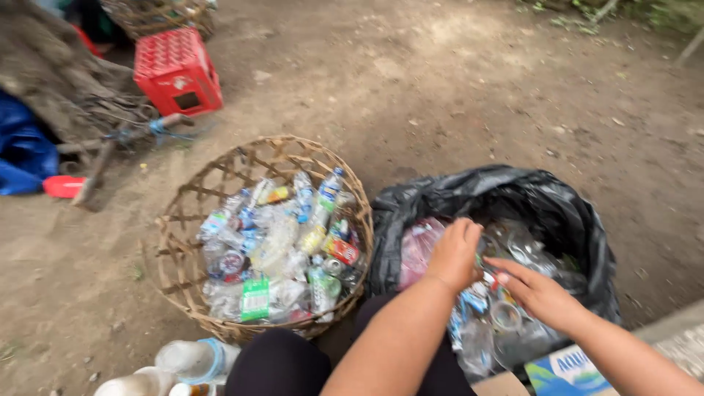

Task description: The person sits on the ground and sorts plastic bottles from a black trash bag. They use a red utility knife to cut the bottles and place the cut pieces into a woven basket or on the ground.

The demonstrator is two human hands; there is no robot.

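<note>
At the far left edge of the dirt ground [455, 95] lies a blue tarp [22, 150] with a small red piece [62, 186] beside it, and a heap of roots and sticks [66, 81] behind. A red plastic crate [177, 72] stands upside down just right of that heap, near the top left corner.

Lower, at the bottom edge, a few pale plastic jugs [192, 359] sit close to the person's dark-clad knee [282, 363].

Toward the middle stands a round woven basket [192, 242], filled with crushed clear plastic bottles [275, 246], some with blue caps, a green label and a red wrapper among them. Its right rim touches a black plastic bag [565, 213], open at the top, which holds more clear bottles and plastic cups [506, 317].

The person's left hand [455, 253] hangs over the mouth of the bag, its grip curled loosely with the fingers bent downward; whether it holds anything cannot be told. Just right of it, the right hand [539, 292] reaches in from the lower right, fingers stretched toward the left hand, pinching a small red and white scrap [497, 279] between the fingertips. Both hands are above the bag's contents, close together.

At the bottom right corner a cardboard box [565, 370] with a blue and green print lies beside the bag.
</note>
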